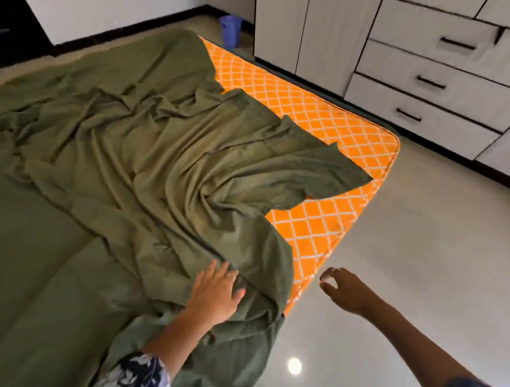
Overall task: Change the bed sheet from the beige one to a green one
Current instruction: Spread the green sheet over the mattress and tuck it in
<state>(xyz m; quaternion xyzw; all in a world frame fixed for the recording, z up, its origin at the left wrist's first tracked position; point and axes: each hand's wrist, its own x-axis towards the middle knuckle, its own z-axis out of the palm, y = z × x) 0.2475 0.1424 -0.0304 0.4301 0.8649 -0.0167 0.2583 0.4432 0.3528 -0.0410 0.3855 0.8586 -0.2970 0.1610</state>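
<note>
We lay a green sheet over an orange mattress.

Our left hand [217, 291] rests flat, fingers straight, on the soft, rumpled green sheet [122, 158], which covers the left and centre of the frame in deep folds. The orange mattress [338, 132], quilted in white diamonds, shows bare at centre right. Our right hand [342, 288] hangs over the glossy floor [426, 252], fingers loosely curled, holding nothing.

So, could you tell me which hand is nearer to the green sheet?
Left. The left hand rests on the green sheet; the right hand hangs over the floor beside the mattress, touching nothing.
</note>
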